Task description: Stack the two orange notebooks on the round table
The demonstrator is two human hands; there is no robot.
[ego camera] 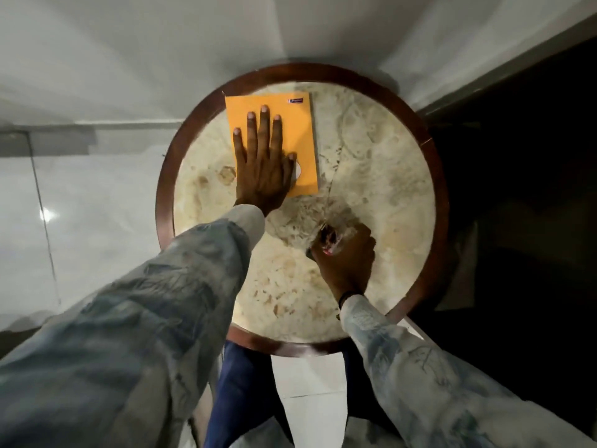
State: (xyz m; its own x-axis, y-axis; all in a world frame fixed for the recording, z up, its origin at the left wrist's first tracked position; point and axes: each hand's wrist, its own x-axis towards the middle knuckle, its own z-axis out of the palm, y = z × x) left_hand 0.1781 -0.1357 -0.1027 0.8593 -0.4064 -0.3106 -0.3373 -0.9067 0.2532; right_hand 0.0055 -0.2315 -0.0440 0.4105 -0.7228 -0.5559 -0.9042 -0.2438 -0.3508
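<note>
Counter (381,176): round, pale marbled top with brownish stains and a thin dark crack running down from near the middle; dark reddish wood rim all round. Stands in a corner of white walls, with a dark area to the right.

Orange notebook (290,124): one orange cover visible, lying flat on the far left part of the counter, its upper left corner reaching the wood rim. A small blue label sits near its upper right corner, and a white round mark shows at its lower edge beside the thumb. A thin pale edge runs down its right side; whether a second notebook lies beneath cannot be told.

Left hand (263,163): palm down, fingers spread wide and pressed flat on the notebook cover, thumb out toward the right. Nothing gripped. The wrist comes from a washed-out grey-blue sleeve (155,286) that crosses the near left of the view.

Right hand (345,253): resting on the near middle of the counter, well apart from the notebook, fingers curled about a small reddish and white object (329,239). The object is blurred and cannot be identified. A dark band sits at the wrist, above a matching pale sleeve.

Below the counter: blue trouser legs (239,383) and pale floor tiles.
</note>
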